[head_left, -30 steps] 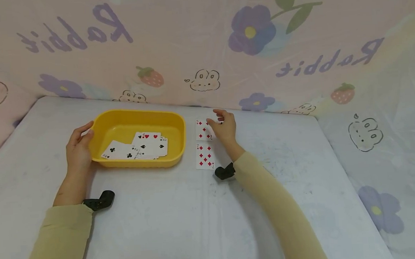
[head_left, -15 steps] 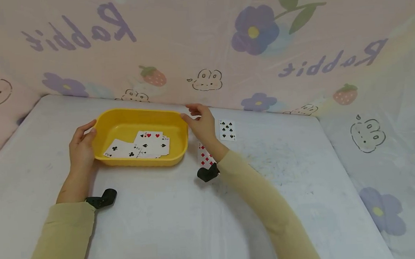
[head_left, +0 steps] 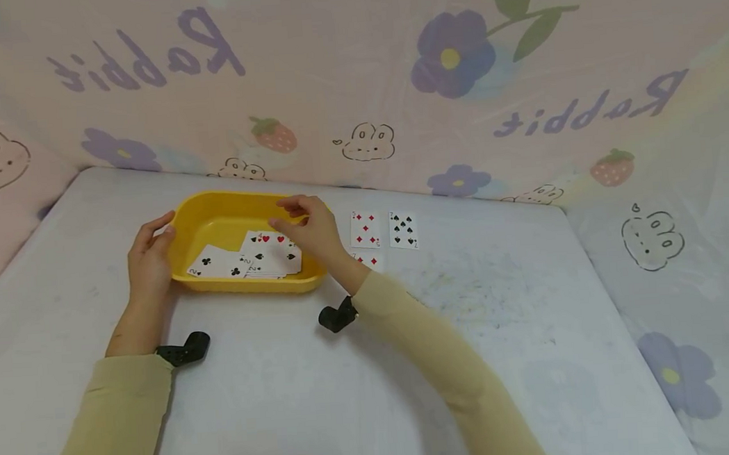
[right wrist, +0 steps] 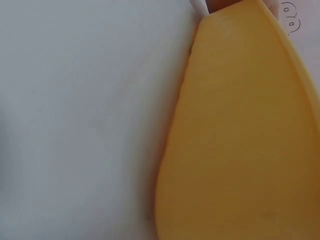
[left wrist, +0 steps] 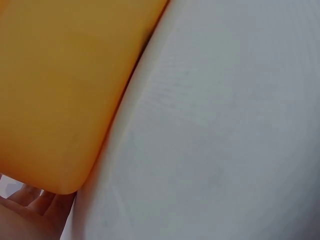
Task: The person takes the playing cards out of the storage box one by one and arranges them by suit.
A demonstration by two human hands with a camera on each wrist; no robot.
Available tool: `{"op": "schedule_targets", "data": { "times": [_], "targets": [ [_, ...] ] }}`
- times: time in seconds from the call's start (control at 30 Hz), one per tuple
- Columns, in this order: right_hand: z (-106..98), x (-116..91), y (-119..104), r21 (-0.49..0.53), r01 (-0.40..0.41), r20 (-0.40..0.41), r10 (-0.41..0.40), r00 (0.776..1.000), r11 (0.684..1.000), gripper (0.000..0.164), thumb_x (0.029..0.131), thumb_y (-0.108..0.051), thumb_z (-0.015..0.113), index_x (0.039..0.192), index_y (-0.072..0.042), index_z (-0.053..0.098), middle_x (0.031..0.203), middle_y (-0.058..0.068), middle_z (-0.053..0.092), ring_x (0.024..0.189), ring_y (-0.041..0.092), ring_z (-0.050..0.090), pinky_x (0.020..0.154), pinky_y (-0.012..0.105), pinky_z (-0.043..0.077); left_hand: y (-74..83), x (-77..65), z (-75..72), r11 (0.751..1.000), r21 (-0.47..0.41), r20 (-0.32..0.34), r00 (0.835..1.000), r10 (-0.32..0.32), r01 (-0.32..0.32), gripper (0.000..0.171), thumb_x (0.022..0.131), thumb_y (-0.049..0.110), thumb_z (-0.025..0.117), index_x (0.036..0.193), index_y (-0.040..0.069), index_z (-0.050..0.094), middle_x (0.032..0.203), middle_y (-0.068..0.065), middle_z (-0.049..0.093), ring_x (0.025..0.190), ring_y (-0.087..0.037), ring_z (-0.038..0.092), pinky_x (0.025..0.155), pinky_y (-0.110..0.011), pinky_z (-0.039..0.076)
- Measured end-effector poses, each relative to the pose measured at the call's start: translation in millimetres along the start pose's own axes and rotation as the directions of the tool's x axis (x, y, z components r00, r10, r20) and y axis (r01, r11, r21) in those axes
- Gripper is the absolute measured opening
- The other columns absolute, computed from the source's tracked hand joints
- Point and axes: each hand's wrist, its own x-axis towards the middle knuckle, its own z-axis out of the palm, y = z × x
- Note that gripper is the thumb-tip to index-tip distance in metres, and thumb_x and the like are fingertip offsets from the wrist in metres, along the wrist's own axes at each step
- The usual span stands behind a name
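My left hand holds the left end of a yellow plastic tray, thumb at the rim; in the left wrist view its fingers lie along the outer wall. Over the tray's right side hovers my right hand, thumb and fingers bent apart with nothing between them. Several playing cards lie face up in the tray: a two of clubs at the left, and an overlapping pile with hearts and spades, partly covered by the right hand.
On the white table, right of the tray, lie a five of diamonds, a seven of spades and a seven of diamonds, partly behind the right forearm. A patterned curtain borders the table's back.
My right hand has moved left, from above the table cards to over the tray, uncovering the five of diamonds and seven of spades. The left hand has stayed at the tray.
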Motion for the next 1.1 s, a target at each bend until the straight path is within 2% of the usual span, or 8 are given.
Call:
{"op": "schedule_targets", "data": {
  "times": [0.1,0.27,0.4,0.6,0.83,0.97,1.1],
  "targets": [
    [8.8,1.3,0.1,-0.028,-0.038,0.101,0.041,0.994,0.999,0.044,0.084,-0.026,0.075,0.121,-0.006,0.063,0.119,0.010,0.062,0.103,0.019,0.056,0.086,0.019,0.046,-1.0,0.0,-0.3,1.000,0.017,0.007,1.000,0.001,-0.002,0.034,0.099,0.036,0.050,0.133,0.034,0.056,0.125,0.010,0.051,0.105,-0.002,0.045,0.093,-0.008,0.039],
    [19.8,4.7,1.6,-0.141,-0.076,0.269,0.112,0.957,0.987,0.053,0.081,-0.034,0.076,0.127,-0.012,0.060,0.123,0.005,0.060,0.106,0.015,0.053,0.093,0.022,0.044,-1.3,-0.7,-1.5,1.000,0.009,0.017,1.000,0.010,-0.010,0.035,0.099,0.036,0.051,0.133,0.034,0.056,0.115,0.015,0.051,0.101,-0.002,0.045,0.084,-0.006,0.041],
    [25.2,7.7,3.2,-0.210,-0.050,0.326,0.118,0.938,0.977,0.056,0.081,-0.031,0.077,0.131,-0.015,0.057,0.122,0.004,0.058,0.108,0.017,0.049,0.095,0.024,0.042,-1.6,-0.5,-0.8,0.999,-0.019,0.016,0.999,0.028,-0.027,0.034,0.099,0.034,0.052,0.132,0.032,0.058,0.105,0.016,0.051,0.097,-0.001,0.045,0.079,-0.007,0.040],
    [28.7,8.9,2.1,-0.339,-0.045,0.349,0.170,0.922,0.940,0.058,0.080,-0.031,0.077,0.134,-0.023,0.056,0.123,0.002,0.058,0.110,0.018,0.046,0.098,0.031,0.038,-1.1,0.7,-1.2,0.999,0.000,0.013,0.999,0.036,-0.036,0.034,0.099,0.033,0.051,0.132,0.031,0.057,0.101,0.016,0.052,0.095,-0.001,0.046,0.077,-0.006,0.039],
    [29.9,7.0,1.2,-0.541,-0.078,0.337,0.301,0.892,0.837,0.059,0.077,-0.031,0.079,0.131,-0.033,0.056,0.128,0.000,0.047,0.118,0.021,0.037,0.099,0.039,0.028,-0.6,1.5,0.4,0.999,-0.022,0.013,1.000,0.026,-0.025,0.033,0.099,0.031,0.051,0.132,0.030,0.058,0.102,0.016,0.051,0.097,0.000,0.046,0.077,-0.006,0.040],
    [30.9,6.5,2.2,-0.569,-0.106,0.302,0.327,0.896,0.816,0.057,0.077,-0.032,0.080,0.129,-0.031,0.056,0.121,0.001,0.049,0.117,0.022,0.038,0.098,0.038,0.029,-1.1,1.0,0.0,0.999,-0.033,0.015,1.000,0.028,-0.027,0.033,0.099,0.032,0.052,0.132,0.031,0.058,0.104,0.017,0.052,0.098,-0.001,0.046,0.079,-0.007,0.040],
    [31.1,6.4,1.2,-0.587,-0.182,0.211,0.367,0.906,0.788,0.060,0.075,-0.033,0.081,0.129,-0.027,0.054,0.120,0.003,0.051,0.117,0.022,0.039,0.102,0.037,0.030,-2.1,0.6,-0.8,0.999,-0.042,0.019,0.999,0.034,-0.033,0.033,0.098,0.032,0.052,0.131,0.031,0.058,0.105,0.017,0.053,0.099,-0.001,0.047,0.081,-0.007,0.041]
  ]
}}
